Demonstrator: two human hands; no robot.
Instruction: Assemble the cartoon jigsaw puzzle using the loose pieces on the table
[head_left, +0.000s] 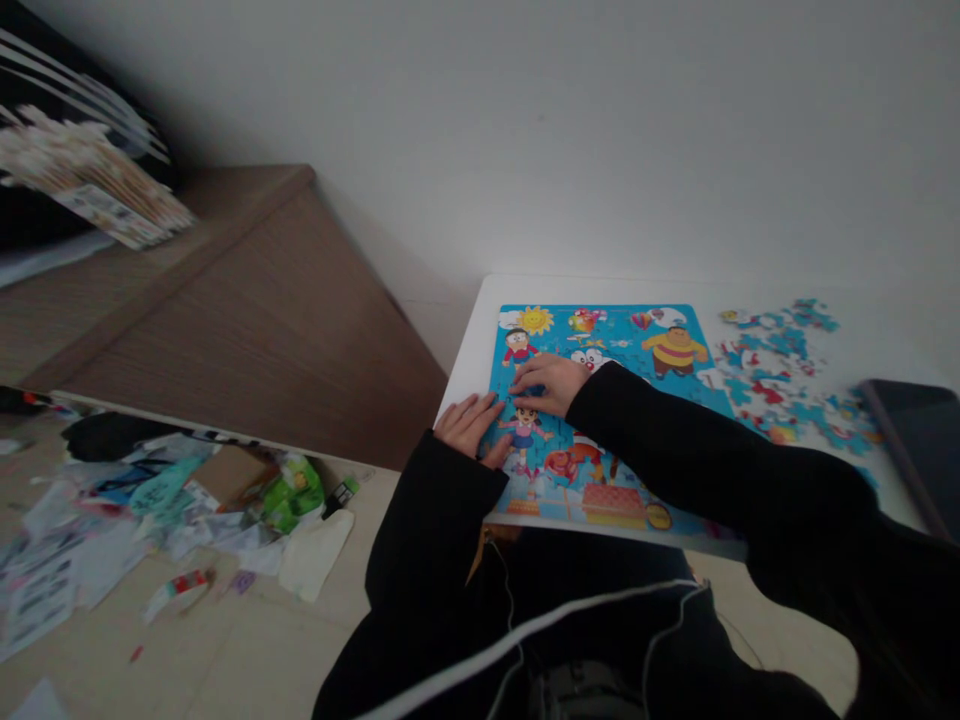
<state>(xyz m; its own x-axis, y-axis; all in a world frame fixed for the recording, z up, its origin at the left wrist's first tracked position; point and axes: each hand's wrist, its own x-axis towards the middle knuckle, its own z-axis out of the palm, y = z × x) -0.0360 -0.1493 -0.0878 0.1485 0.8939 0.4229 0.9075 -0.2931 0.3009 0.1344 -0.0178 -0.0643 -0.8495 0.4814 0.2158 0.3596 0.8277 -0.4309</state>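
A blue cartoon jigsaw puzzle point(679, 385) lies flat on a small white table. Its printed figures include a sun, a balloon and several characters. My left hand point(466, 425) rests at the puzzle's left edge, fingers stretched out over the border and holding nothing I can see. Reaching across from the right, my right hand point(553, 385) is on the left part of the puzzle. Its fingers are bent down and drawn together on the surface; whatever is under the fingertips is hidden. My right sleeve covers much of the middle and right of the picture.
Loose puzzle pieces point(780, 365) are heaped right of the puzzle on the white table point(469, 345). A dark phone point(919, 430) lies beyond them. Left stands a brown wooden cabinet point(247, 310) bearing bundled cotton swabs point(112, 185). Litter point(225, 500) covers the floor. A white cable point(480, 660) crosses my lap.
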